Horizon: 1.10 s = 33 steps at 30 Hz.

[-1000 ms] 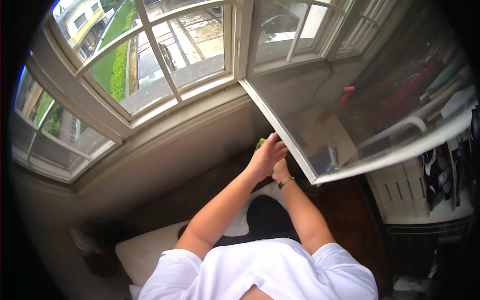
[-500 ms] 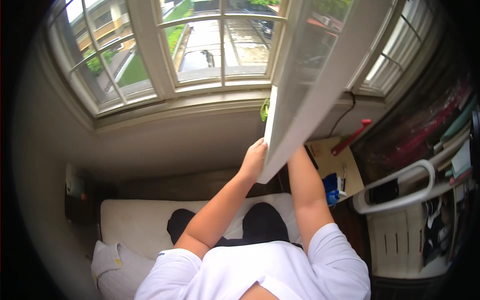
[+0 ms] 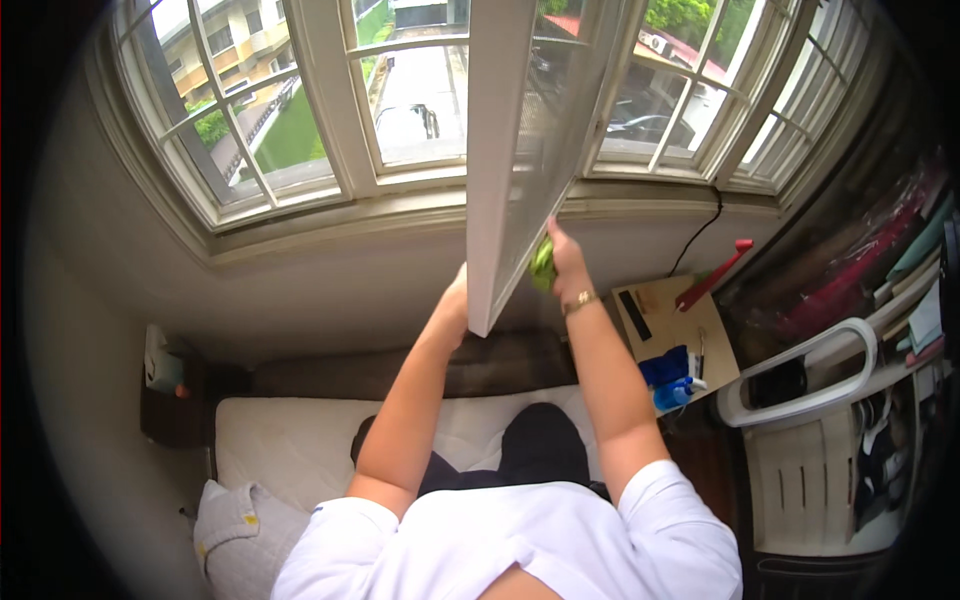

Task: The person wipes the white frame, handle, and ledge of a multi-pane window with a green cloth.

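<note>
A flat, white-framed mesh panel (image 3: 490, 180) stands between the left hand (image 3: 456, 300), its grip too hidden to tell, and the right hand (image 3: 568, 262), clamped on crumpled green cloth (image 3: 543, 265); paned windows (image 3: 420, 176) rise behind, a pale mattress (image 3: 290, 430) lies below.

A white shirt (image 3: 520, 525), dark legwear (image 3: 545, 445) and 1 gold-toned bracelet (image 3: 580, 300) show.

The white frame (image 3: 490, 200) blocks the way between the left hand (image 3: 456, 300) and right hand (image 3: 567, 265); there's open room below its bottom corner.
</note>
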Tool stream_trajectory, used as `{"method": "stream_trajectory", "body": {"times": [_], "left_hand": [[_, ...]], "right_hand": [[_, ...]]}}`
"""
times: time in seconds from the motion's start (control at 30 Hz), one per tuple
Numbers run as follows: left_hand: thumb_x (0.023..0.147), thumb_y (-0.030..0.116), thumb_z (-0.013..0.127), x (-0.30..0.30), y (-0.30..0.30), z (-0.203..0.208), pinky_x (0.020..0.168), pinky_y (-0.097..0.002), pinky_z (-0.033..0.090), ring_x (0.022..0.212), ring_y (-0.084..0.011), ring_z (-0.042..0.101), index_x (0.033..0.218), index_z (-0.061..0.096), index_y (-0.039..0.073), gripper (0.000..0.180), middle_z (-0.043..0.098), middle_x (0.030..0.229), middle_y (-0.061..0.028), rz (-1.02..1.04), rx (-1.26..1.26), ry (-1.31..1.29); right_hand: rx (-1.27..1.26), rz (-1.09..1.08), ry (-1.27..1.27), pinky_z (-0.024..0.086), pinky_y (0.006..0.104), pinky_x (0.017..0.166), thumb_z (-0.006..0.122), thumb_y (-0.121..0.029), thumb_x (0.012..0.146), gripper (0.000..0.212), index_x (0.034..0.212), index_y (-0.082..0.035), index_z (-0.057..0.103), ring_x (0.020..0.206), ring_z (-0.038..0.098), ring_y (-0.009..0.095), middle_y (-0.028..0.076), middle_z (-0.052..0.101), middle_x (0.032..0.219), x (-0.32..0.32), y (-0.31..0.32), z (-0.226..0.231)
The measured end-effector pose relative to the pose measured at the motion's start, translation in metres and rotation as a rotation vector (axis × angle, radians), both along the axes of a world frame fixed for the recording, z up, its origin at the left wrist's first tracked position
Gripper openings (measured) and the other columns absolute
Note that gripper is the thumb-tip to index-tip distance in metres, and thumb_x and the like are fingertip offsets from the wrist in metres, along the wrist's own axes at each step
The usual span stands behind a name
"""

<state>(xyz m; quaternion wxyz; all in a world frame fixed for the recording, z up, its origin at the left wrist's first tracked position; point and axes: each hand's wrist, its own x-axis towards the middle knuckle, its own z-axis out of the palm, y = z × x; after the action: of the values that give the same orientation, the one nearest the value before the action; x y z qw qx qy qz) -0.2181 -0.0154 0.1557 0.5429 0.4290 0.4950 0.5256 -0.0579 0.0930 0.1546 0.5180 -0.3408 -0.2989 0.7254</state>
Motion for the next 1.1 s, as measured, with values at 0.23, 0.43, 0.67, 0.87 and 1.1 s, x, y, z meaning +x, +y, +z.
{"method": "stream_trajectory", "body": {"times": [0.23,0.43,0.67,0.87,1.1], "left_hand": [[0.09,0.064,0.015,0.007,-0.024,0.004,0.101,-0.0355,0.029,0.123,-0.0222,0.039,0.132,0.039,0.002,0.079,0.045,0.13,-0.0142,0.091,0.484,0.041],[0.083,0.073,0.011,-0.013,-0.009,0.003,0.103,-0.0396,0.028,0.116,-0.0282,0.047,0.13,0.041,0.0,0.093,0.055,0.118,-0.0179,0.251,0.526,-0.139],[0.079,0.077,0.007,-0.023,0.002,0.015,0.105,-0.0418,0.025,0.121,-0.0281,0.042,0.136,0.031,0.002,0.096,0.051,0.125,-0.0177,0.309,0.602,-0.094],[0.075,0.08,0.003,-0.024,0.0,0.023,0.106,-0.042,0.021,0.119,-0.0297,0.043,0.138,0.025,0.003,0.101,0.05,0.126,-0.0191,0.33,0.502,-0.389],[0.075,0.08,0.003,-0.028,-0.002,0.021,0.105,-0.0424,0.023,0.12,-0.0311,0.042,0.138,0.022,0.003,0.101,0.053,0.122,-0.0218,0.175,0.466,-0.361]], "right_hand": [[-0.069,-0.163,-0.091,0.049,0.0315,0.048,0.048,-0.04,0.092,0.038,0.082,-0.005,0.058,0.052,0.058,0.018,0.006,0.06,0.066,-0.005,0.022,0.011],[0.096,-0.035,-0.114,0.045,0.0246,0.065,0.045,-0.039,0.094,0.044,0.093,0.002,0.061,0.071,0.055,0.011,0.004,0.061,0.081,-0.083,-0.095,-0.027],[0.39,-0.372,-0.205,0.048,0.0296,0.066,0.063,-0.016,0.084,0.019,0.096,-0.001,0.06,0.076,0.057,0.014,0.005,0.061,0.088,-0.069,-0.117,-0.016],[1.441,-0.614,-0.978,0.045,0.041,0.079,0.063,-0.002,0.059,0.028,0.087,-0.007,0.065,0.091,0.052,0.029,0.009,0.058,0.102,-0.086,-0.123,-0.026],[1.414,-0.798,-1.169,0.047,0.0416,0.073,0.064,-0.006,0.06,0.023,0.081,-0.01,0.06,0.09,0.052,0.03,0.006,0.058,0.101,-0.056,-0.056,-0.036]]}}
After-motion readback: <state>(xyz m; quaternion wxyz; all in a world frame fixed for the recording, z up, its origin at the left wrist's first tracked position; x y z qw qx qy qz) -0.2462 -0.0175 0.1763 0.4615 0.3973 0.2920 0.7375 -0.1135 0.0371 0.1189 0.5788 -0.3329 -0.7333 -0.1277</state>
